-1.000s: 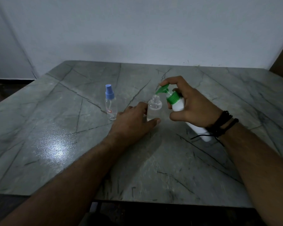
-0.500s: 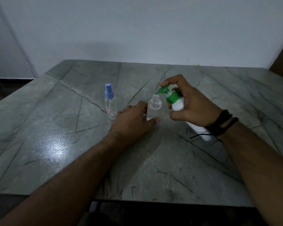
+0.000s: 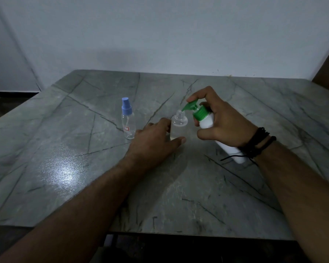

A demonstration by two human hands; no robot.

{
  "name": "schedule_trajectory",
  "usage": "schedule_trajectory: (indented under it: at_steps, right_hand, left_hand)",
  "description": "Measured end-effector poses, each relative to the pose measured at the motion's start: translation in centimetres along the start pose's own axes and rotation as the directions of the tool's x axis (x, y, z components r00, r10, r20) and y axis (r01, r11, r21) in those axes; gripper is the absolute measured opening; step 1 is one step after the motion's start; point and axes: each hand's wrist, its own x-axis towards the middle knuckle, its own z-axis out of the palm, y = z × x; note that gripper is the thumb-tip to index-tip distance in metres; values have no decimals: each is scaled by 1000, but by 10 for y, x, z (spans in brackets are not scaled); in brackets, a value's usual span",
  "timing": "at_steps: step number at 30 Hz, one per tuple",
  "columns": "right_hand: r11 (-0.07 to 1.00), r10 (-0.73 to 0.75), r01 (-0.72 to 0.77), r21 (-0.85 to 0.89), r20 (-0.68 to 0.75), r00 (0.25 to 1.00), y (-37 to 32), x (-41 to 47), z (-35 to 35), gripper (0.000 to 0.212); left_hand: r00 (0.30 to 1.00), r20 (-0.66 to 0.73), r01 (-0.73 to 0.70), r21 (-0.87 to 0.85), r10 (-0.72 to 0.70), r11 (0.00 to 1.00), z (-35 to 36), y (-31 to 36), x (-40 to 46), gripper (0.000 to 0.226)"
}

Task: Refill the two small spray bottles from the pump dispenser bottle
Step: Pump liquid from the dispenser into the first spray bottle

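The right hand (image 3: 224, 120) grips the tilted white pump bottle (image 3: 207, 121), forefinger on its green nozzle above the uncapped spray bottle (image 3: 179, 128), which the left hand (image 3: 156, 141) holds upright. A capped spray bottle (image 3: 128, 120) stands beside on the grey marble table (image 3: 65, 168), against a pale wall (image 3: 160, 35).

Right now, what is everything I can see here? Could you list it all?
open spray bottle: 1, clear, uncapped, table centre, under the pump spout
capped spray bottle: 1, clear with blue cap, left of the open one
pump dispenser bottle: 1, white with green pump, tilted
table: 1, grey-green marble
wall: 1, pale, behind
wristbands: black, right wrist
left hand: holds the open bottle
right hand: grips the dispenser
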Motion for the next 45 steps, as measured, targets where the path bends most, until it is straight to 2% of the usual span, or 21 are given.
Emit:
schedule_trajectory:
  at_steps: [4,10,15,21,26,45]
  right_hand:
    - [1000,-13,13,-18,-4,1000,1,0,0,77]
    - [1000,-8,8,-4,-13,1000,2,0,0,70]
    - [1000,-23,23,1,-16,1000,3,-1,-1,78]
    - [1000,-12,12,3,-17,1000,2,0,-1,71]
    - [1000,-19,19,-3,-15,1000,2,0,-1,76]
    - [1000,-16,16,2,-13,1000,1,-1,-1,72]
  left_hand:
    - [1000,-1,-3,2,3,1000,1,1,1,62]
    - [1000,10,5,5,-5,1000,1,0,2,63]
    - [1000,3,-3,6,3,1000,1,0,1,62]
    - [1000,13,2,13,-2,1000,0,0,1,62]
    - [1000,14,3,6,-3,1000,1,0,1,63]
    - [1000,2,-1,7,1,1000,3,-1,3,63]
